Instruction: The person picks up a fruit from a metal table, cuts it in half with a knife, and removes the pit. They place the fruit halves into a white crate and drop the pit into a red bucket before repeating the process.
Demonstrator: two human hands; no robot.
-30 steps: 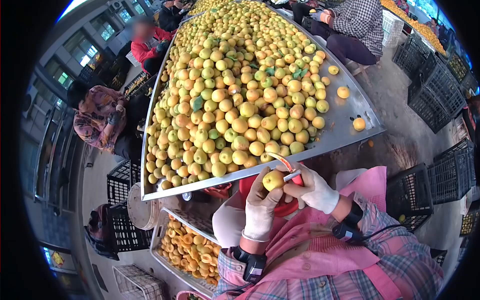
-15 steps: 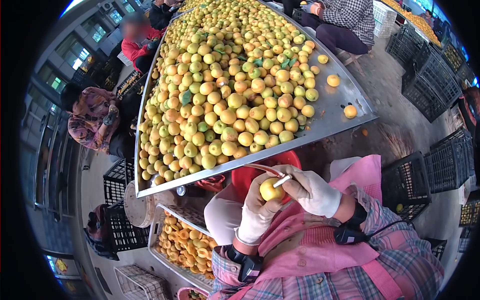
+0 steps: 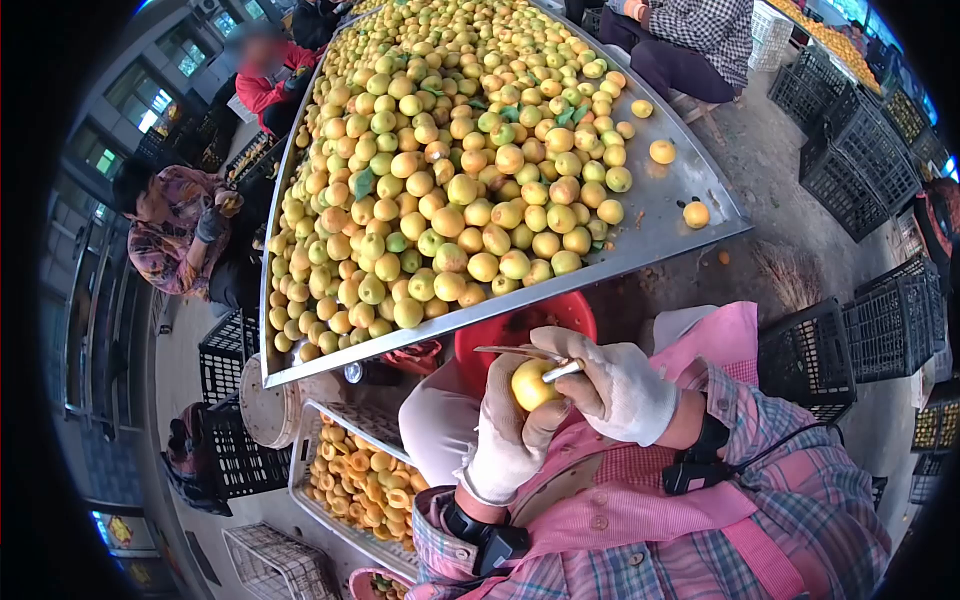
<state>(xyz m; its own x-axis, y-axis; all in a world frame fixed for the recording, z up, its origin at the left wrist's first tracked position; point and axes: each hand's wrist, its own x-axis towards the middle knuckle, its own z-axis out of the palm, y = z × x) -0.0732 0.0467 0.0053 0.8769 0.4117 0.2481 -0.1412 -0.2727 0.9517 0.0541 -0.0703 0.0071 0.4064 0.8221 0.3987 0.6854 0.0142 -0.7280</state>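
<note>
My left hand (image 3: 500, 435), in a white work glove, is closed around a yellow apricot (image 3: 532, 388). My gloved right hand (image 3: 630, 392) grips a small knife (image 3: 566, 369) with a pale handle end, which lies right at the apricot's side. Its thin curved blade points left above the fruit. Both hands are close together over my lap, just in front of a red basin (image 3: 478, 345). Beyond them, a heap of whole apricots (image 3: 450, 170) covers much of the metal table (image 3: 690, 170).
At my lower left, a white crate (image 3: 300, 470) holds halved apricots (image 3: 365, 480). A white bucket (image 3: 268, 410) and black crates (image 3: 240, 455) stand beyond it. More black crates (image 3: 805, 360) are on the right. Other people sit around the table, one in a patterned top (image 3: 165, 250) at left.
The view has shifted slightly. My hands remain on the apricot and knife, with the fruit a little turned. The person at left has brought their hands up together.
</note>
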